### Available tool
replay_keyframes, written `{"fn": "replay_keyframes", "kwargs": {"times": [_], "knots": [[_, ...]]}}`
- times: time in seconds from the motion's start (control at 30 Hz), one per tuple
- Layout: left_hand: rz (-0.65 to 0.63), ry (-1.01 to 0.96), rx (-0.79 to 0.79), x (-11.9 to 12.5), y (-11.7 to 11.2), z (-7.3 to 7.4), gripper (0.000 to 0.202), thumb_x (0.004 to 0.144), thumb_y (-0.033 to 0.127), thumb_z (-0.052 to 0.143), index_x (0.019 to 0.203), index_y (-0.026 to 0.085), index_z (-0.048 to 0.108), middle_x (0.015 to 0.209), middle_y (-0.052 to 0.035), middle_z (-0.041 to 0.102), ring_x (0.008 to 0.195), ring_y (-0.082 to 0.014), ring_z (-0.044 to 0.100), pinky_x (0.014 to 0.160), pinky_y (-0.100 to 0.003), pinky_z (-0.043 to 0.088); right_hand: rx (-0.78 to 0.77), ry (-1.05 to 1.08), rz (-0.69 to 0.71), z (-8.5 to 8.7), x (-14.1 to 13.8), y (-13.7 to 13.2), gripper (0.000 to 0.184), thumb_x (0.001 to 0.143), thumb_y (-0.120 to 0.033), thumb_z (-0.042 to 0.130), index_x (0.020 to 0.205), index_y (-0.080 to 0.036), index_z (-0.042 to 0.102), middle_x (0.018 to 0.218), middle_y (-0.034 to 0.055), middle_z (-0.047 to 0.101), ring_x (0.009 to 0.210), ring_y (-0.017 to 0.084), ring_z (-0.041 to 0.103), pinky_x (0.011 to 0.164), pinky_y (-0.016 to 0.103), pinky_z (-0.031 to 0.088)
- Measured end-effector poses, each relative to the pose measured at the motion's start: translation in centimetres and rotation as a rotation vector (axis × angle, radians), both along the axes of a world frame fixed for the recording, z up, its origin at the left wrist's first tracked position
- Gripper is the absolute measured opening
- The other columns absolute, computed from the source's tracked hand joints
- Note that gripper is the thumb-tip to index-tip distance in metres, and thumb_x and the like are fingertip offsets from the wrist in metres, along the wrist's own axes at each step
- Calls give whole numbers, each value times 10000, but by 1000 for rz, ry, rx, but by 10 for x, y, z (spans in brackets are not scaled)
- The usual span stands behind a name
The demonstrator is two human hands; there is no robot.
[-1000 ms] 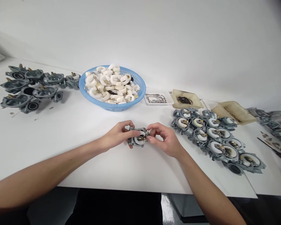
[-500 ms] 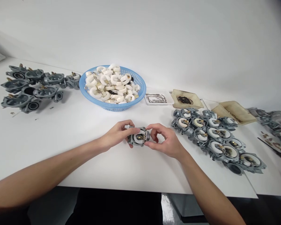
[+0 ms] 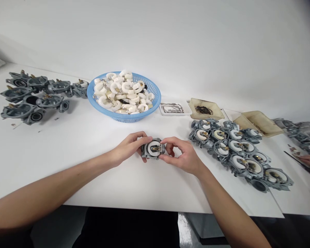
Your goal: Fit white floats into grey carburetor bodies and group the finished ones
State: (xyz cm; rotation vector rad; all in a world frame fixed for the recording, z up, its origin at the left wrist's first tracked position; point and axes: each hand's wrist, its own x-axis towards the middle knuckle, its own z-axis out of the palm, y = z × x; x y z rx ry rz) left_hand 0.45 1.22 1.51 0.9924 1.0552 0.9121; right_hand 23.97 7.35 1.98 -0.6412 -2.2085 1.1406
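The left hand (image 3: 130,147) has its fingers clamped on a grey metal housing (image 3: 145,151), positioned above the white surface (image 3: 113,186) in front of the person. A white C-shaped plastic float (image 3: 150,148) sits inside the housing. The right hand (image 3: 182,155) has its thumb and index finger clamped on opposite edges at the housing's right end. Containers behind: a round blue plastic basket (image 3: 125,119), heaped with white floats (image 3: 126,89); a shallow white tray (image 3: 179,114), holding thin dark pieces; a cream plastic tray (image 3: 215,112), holding black rings (image 3: 204,110) (apparently tangled).
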Motion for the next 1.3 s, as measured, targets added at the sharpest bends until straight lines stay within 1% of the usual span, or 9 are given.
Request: {"fn": "replay_keyframes", "kwargs": {"times": [0.23,0.47,0.67,0.93,1.3], "knots": [[19,-13,-6,1,0,-2,424,936,586,628,881,167,594,846,-72,769,614,-211,708,710,-374,537,32,-3,-4,2,0,0,349,843,-170,781,1165,-233,663,691,-70,544,622,88,523,614,215,478],[36,0,-6,2,1,-1,417,946,568,621,882,157,598,828,-66,761,611,-206,713,660,-337,515,29,-11,-12,1,0,-1,357,855,-168,770,1186,-245,658,706,-70,543,635,85,527,644,219,487],[42,-34,4,2,1,-2,411,940,558,631,869,155,598,838,-65,756,627,-207,706,680,-363,561,14,-9,-24,0,0,-2,347,867,-185,764,1189,-255,654,717,-68,547,637,86,532,645,225,487],[46,-12,-3,2,2,-2,414,932,569,630,873,160,602,842,-67,759,623,-212,707,672,-369,555,11,-8,-20,2,0,-2,328,870,-173,758,1172,-251,658,713,-68,550,639,88,532,661,230,492],[40,-9,-9,2,1,-3,427,932,587,626,876,165,595,831,-66,763,619,-218,711,699,-376,542,10,-7,-14,-1,1,0,310,875,-188,755,1166,-242,661,704,-60,550,629,98,528,637,239,488]]}}
